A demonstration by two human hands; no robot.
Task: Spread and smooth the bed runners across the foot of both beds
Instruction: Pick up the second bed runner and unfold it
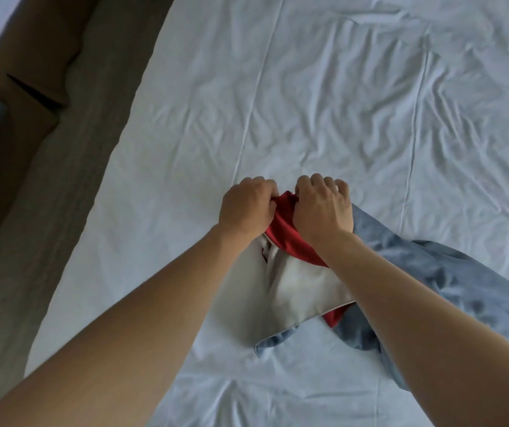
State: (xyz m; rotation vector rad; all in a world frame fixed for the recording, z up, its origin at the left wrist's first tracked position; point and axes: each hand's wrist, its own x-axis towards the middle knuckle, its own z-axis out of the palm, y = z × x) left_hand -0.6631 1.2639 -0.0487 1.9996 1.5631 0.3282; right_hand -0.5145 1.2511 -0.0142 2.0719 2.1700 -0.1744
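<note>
Both the left hand [247, 208] and right hand [324, 211] curl their fingers around the red end of the runner [432, 282], bunched on the near right of the bed [339, 103]; spreading has barely begun.

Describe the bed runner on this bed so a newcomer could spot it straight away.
Start from the wide wrinkled white bed sheet. Near its lower middle, the left hand and right hand grip a bunched bed runner. It alone is coloured: blue-grey cloth with a red band and pale lining.
</note>
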